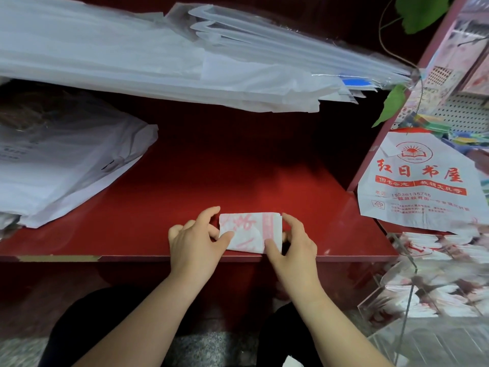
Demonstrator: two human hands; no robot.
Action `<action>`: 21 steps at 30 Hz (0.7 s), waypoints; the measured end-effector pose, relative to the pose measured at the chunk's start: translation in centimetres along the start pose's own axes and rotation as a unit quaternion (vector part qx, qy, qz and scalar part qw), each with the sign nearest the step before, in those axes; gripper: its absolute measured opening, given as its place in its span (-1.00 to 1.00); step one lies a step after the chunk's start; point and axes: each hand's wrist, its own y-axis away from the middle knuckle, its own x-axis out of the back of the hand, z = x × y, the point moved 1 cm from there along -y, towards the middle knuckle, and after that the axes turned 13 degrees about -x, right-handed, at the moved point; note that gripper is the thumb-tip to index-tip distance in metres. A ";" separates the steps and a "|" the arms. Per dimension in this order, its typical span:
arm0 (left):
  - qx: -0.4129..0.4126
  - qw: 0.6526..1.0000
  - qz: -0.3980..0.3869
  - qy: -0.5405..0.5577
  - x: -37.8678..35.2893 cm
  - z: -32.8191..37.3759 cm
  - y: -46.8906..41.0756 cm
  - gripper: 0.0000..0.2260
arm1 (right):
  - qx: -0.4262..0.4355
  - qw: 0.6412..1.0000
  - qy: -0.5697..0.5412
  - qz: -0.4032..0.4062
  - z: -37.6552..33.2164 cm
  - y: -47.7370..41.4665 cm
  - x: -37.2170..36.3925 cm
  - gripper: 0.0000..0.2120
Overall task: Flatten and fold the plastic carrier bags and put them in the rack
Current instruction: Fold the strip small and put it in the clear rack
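At the front edge of the red shelf [238, 176], left hand [193, 242] and right hand [293, 243] pinch the ends of the crosswise folded carrier bag [250, 229], with the clear rack [409, 295] nearer the right one.

A folded bag [248, 231] is laid on the red shelf [238, 168] near its front edge, pinched between the left hand [195, 239] and the right hand [291, 242]. A heap of white bags [66, 170] is piled well left of the left hand.

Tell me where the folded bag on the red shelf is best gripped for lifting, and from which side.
Probably its right short end, pinched from the right by the right hand, thumb on top, fingers beneath. The folded bag lies flat near the front edge of the red shelf, and the rack stands on that side.
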 end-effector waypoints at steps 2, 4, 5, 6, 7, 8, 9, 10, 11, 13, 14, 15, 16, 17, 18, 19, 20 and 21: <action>-0.029 0.999 0.005 -0.014 0.1 0.1 -0.1 -0.55 | 0.002 0.998 0.055 -0.003 -0.3 0.3 -0.2 -0.42; -0.053 0.998 -0.004 -0.018 0.1 0.0 -0.2 -0.54 | 0.038 0.995 0.086 0.031 -0.4 0.7 -0.1 -0.43; -0.063 0.998 -0.010 -0.019 0.2 0.0 -0.3 -0.55 | 0.064 0.990 0.109 0.058 -0.2 0.8 -0.2 -0.49; -0.077 0.997 -0.015 -0.027 0.1 -0.1 -0.4 -0.58 | 0.085 0.984 0.132 0.080 0.2 0.9 -0.4 -0.53; -0.093 0.994 -0.026 -0.046 0.1 -0.1 -0.5 -0.62 | 0.107 0.978 0.152 0.090 0.7 0.9 -0.4 -0.57; -0.124 0.989 -0.029 -0.069 -0.1 -0.3 -0.6 -0.66 | 0.133 0.971 0.179 0.082 1.1 0.8 -0.4 -0.58; -0.163 0.982 -0.020 -0.098 -0.4 -0.4 -0.6 -0.70 | 0.165 0.960 0.214 0.069 1.5 0.7 -0.3 -0.56; -0.196 0.973 -0.018 -0.121 -0.6 -0.5 -0.4 -0.76 | 0.190 0.946 0.257 0.058 1.7 0.7 -0.1 -0.51; -0.223 0.965 -0.029 -0.134 -0.7 -0.5 -0.3 -0.78 | 0.210 0.931 0.294 0.053 2.1 0.6 -0.1 -0.46; -0.270 0.947 -0.102 -0.139 -0.6 -0.8 0.2 -0.60 | 0.222 0.920 0.318 0.059 2.3 0.4 0.1 -0.43; -0.287 0.938 -0.134 -0.142 -0.3 -0.8 0.3 -0.52 | 0.224 0.924 0.303 0.070 2.3 0.2 0.3 -0.51; -0.307 0.928 -0.153 -0.145 -0.1 -1.0 0.4 -0.50 | 0.232 0.928 0.281 0.083 2.4 0.1 0.4 -0.64; -0.320 0.920 -0.173 -0.148 0.0 -1.2 0.5 -0.52 | 0.232 0.933 0.263 0.081 2.2 -0.1 0.7 -0.70; -0.334 0.913 -0.181 -0.149 0.0 -1.4 0.5 -0.53 | 0.239 0.935 0.249 0.078 2.3 -0.1 0.9 -0.71; -0.335 0.912 -0.188 -0.144 0.0 -1.5 0.6 -0.54 | 0.238 0.941 0.232 0.068 2.3 -0.2 1.2 -0.71; -0.339 0.915 -0.175 -0.133 -0.2 -1.5 0.7 -0.56 | 0.241 0.945 0.212 0.067 2.4 -0.2 1.4 -0.72; -0.343 0.918 -0.160 -0.116 -0.3 -1.4 0.8 -0.61 | 0.235 0.950 0.195 0.062 2.3 -0.2 1.8 -0.74; -0.343 0.924 -0.143 -0.090 -0.5 -1.2 0.9 -0.66 | 0.229 0.957 0.172 0.052 2.4 -0.1 2.2 -0.76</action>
